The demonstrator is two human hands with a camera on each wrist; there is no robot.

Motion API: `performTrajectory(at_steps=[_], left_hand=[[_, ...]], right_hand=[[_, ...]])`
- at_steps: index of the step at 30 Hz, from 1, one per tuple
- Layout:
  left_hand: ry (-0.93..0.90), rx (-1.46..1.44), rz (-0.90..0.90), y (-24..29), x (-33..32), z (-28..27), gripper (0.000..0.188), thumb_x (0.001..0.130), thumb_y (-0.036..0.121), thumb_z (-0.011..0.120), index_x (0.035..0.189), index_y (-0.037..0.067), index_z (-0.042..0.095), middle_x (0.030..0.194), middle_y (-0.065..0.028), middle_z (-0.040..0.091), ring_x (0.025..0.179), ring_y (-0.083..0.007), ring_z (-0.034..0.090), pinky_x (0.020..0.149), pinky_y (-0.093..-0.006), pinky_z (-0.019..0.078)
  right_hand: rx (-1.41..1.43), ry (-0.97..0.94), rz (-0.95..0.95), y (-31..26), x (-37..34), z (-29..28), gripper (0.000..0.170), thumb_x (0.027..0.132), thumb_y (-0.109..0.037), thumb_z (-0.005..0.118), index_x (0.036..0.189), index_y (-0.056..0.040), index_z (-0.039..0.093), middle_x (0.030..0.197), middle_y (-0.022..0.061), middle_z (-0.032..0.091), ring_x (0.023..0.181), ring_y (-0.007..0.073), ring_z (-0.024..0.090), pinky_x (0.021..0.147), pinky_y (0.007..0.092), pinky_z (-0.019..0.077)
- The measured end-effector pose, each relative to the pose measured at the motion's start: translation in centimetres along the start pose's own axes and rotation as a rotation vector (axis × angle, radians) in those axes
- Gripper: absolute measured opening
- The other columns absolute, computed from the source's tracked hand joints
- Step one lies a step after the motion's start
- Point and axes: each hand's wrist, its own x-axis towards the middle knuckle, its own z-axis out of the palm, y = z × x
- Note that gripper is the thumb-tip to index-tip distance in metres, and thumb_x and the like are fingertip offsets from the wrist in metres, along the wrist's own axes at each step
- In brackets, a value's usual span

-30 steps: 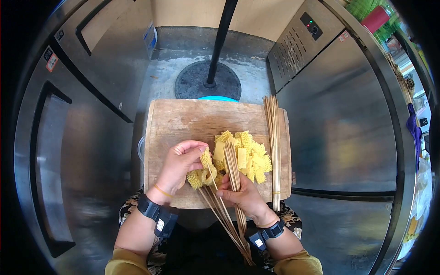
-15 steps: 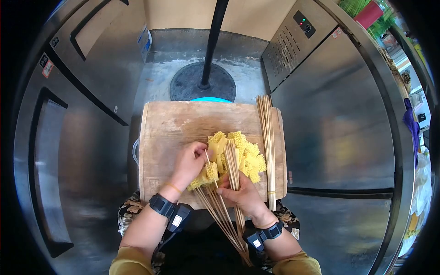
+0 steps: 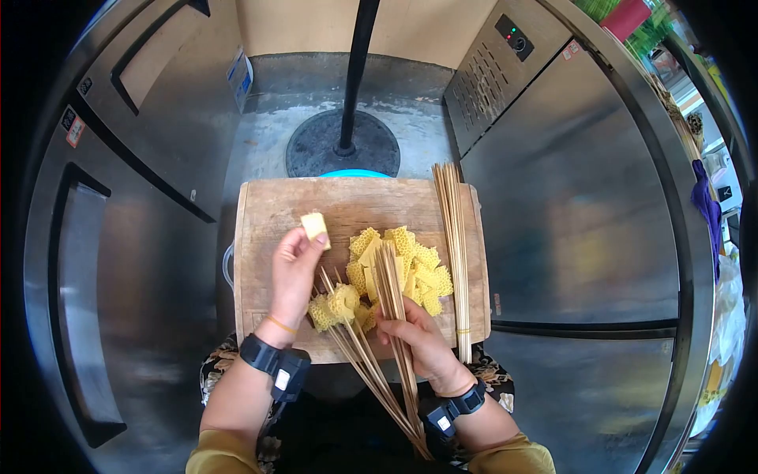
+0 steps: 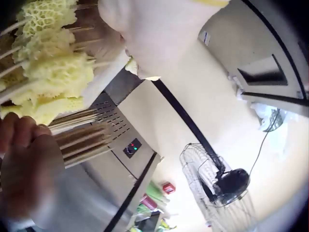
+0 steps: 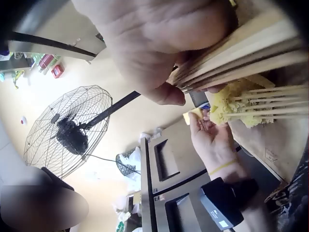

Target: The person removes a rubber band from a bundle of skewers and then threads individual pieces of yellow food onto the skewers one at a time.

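Between thumb and fingers, my left hand (image 3: 290,272) pinches a small pale-yellow piece of honeycomb tripe (image 3: 314,224), held up over the board's left half. My right hand (image 3: 422,341) grips a thick bundle of bamboo skewers (image 3: 390,288), tips pointing away from me. Just left of that bundle, several skewers (image 3: 365,359) carry folded tripe pieces (image 3: 343,302) near their tips; their lower ends converge with the bundle over my lap. The right wrist view shows these loaded skewers (image 5: 285,104) side by side. A heap of cut tripe (image 3: 426,272) lies beyond my right hand.
Everything rests on or over a wooden cutting board (image 3: 272,209). A second bundle of skewers (image 3: 452,245) lies along its right side. Steel cabinets (image 3: 568,205) stand close on both sides. Beyond the board is a fan's round base (image 3: 316,146) with a black pole.
My left hand has left the skewer where it was working a tripe piece and moved up and left, now holding a flat piece. The loaded skewers sit left of my right hand, which keeps its bundle.
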Motion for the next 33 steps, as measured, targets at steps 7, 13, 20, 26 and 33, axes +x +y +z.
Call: performTrajectory(at_steps=[7,13,20,26,33], left_hand=[[-0.229,-0.291,-0.125,3.8,-0.7,-0.4,0.022,0.091,0.014,0.061,0.111,0.006,0.056,0.098,-0.0080,0.066,0.085,-0.0123,0.063,0.074,-0.0238,0.0510],[-0.236,-0.294,-0.261,2.7,-0.9,-0.2,0.019,0.090,0.013,0.061,0.107,0.005,0.059,0.097,-0.0041,0.066,0.086,-0.0120,0.064,0.077,-0.0267,0.0537],[-0.270,-0.027,-0.203,2.8,-1.3,-0.2,0.022,0.089,0.013,0.062,0.109,0.004,0.060,0.085,-0.0004,0.064,0.068,-0.0050,0.057,0.063,-0.0193,0.0486],[-0.252,-0.191,-0.234,3.3,-1.1,0.0,0.023,0.095,0.015,0.049,0.114,0.006,0.059,0.092,-0.0040,0.065,0.074,-0.0090,0.062,0.066,-0.0195,0.0496],[-0.198,-0.191,-0.104,3.0,-1.4,0.8,0.027,0.093,0.011,0.055,0.119,0.003,0.056,0.102,-0.0102,0.066,0.093,-0.0169,0.064,0.076,-0.0280,0.0537]], right_hand=[[-0.012,0.027,-0.004,0.6,0.5,0.4,0.025,0.086,-0.002,0.063,0.110,-0.0038,0.057,0.089,-0.0009,0.059,0.073,0.0065,0.053,0.066,0.0189,0.0446],[-0.005,0.039,0.020,0.3,0.5,1.3,0.022,0.085,-0.003,0.066,0.105,-0.0068,0.059,0.087,-0.0030,0.059,0.071,0.0048,0.052,0.062,0.0177,0.0428],[-0.044,0.022,0.038,0.0,0.3,1.0,0.021,0.083,-0.003,0.068,0.101,-0.0053,0.057,0.079,-0.0028,0.056,0.063,0.0045,0.050,0.056,0.0165,0.0405],[-0.017,0.025,-0.008,-0.2,0.2,1.2,0.021,0.083,-0.003,0.067,0.101,-0.0052,0.057,0.076,-0.0023,0.055,0.061,0.0048,0.050,0.054,0.0164,0.0403],[-0.049,-0.008,0.006,-0.1,0.2,0.9,0.021,0.083,-0.003,0.067,0.101,-0.0063,0.057,0.075,-0.0029,0.056,0.057,0.0043,0.049,0.050,0.0165,0.0390]])
